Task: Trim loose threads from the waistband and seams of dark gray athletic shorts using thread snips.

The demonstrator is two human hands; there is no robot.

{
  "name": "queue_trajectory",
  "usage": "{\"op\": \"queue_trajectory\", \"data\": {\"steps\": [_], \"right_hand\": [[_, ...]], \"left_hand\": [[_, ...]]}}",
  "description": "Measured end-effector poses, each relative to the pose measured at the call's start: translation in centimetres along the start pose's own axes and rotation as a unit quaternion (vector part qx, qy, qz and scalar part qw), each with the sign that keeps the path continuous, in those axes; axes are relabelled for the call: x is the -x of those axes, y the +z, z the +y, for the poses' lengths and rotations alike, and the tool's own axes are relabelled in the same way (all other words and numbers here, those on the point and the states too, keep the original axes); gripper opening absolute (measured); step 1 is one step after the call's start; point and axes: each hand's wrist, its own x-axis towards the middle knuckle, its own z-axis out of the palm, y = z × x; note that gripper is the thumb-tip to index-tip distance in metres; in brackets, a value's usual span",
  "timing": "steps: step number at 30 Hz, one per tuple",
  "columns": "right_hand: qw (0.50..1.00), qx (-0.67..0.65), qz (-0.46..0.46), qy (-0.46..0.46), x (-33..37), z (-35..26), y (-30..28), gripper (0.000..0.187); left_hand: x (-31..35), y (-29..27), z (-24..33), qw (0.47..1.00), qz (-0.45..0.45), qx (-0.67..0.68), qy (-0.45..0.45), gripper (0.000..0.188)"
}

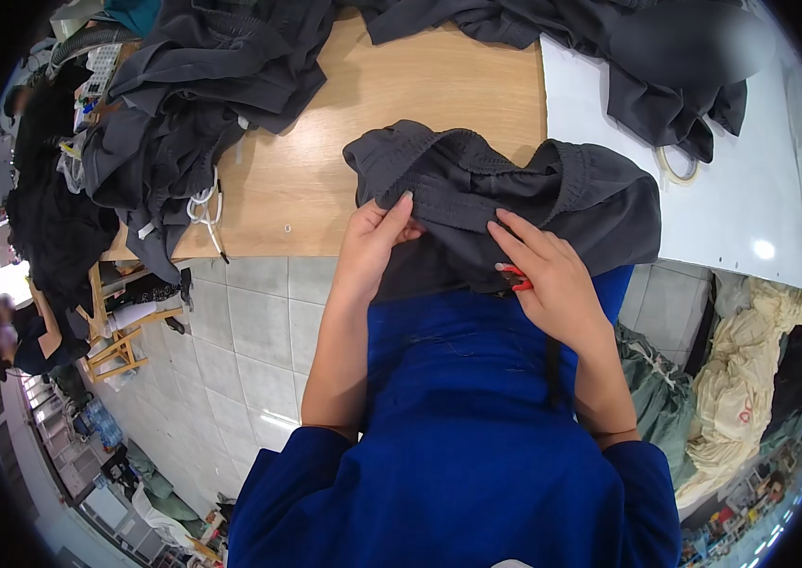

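A dark grey garment with a gathered elastic waistband (609, 204) lies bunched at the table's near edge, partly hanging over my lap. My left hand (377, 241) pinches the waistband between thumb and fingers on its left side. On the right, my right hand (552, 284) rests its outstretched index and middle fingers on the band. Tucked in that same hand is a small red-handled tool, seemingly thread snips (515, 276); its blades are mostly hidden by the fingers and cloth.
Dark grey garments (221, 66) are heaped at the table's left, with a white cord (202, 208) hanging out. A tape roll (677, 168) sits on the white tabletop (751, 208) at right. Cream cloth sacks (742, 369) stand below right. Other people (36, 327) are at far left.
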Motion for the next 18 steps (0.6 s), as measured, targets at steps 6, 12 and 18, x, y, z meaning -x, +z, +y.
{"op": "queue_trajectory", "data": {"steps": [6,12,18], "right_hand": [[0.999,0.021,-0.041,-0.007,0.4,-0.4,-1.7,0.060],[0.998,-0.036,-0.004,-0.046,0.1,0.2,-2.2,0.059],[0.944,0.001,0.286,0.163,-1.6,4.5,-5.1,0.042]], "left_hand": [[-0.2,-1.7,1.1,0.881,0.233,-0.361,0.197,0.022],[-3.0,1.7,4.9,0.731,0.172,-0.518,0.408,0.034],[-5.2,-0.8,5.4,0.820,0.036,-0.499,0.279,0.041]]}}
